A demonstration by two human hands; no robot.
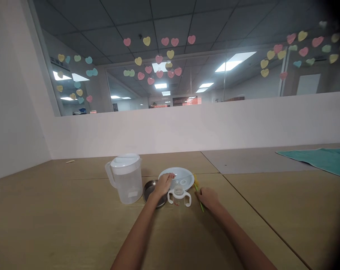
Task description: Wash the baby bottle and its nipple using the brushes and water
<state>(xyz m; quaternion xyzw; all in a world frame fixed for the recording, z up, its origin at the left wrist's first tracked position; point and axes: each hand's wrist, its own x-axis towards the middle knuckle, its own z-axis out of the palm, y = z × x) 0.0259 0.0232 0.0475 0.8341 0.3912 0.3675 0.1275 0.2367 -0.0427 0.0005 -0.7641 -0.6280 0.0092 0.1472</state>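
My left hand (164, 183) hovers over the near left rim of a white plate (190, 183), fingers pinched together. A thin pale line, perhaps a slim straw, runs from its fingertips across the plate; I cannot make it out surely. On the right, my right hand (208, 197) is closed at a thin brush (197, 187) with a green handle and a yellow head. Between both hands stands a clear baby bottle (179, 200) with a white two-handled collar. Small white ring-like parts (182, 182) lie in the plate.
A lidded clear plastic pitcher (129, 183) stands to the left. Beside it a round metal dish (149, 193) is partly hidden by my left arm. A green cloth (324, 157) lies at the far right. Behind the table rises a low white wall (170, 133) beneath glass.
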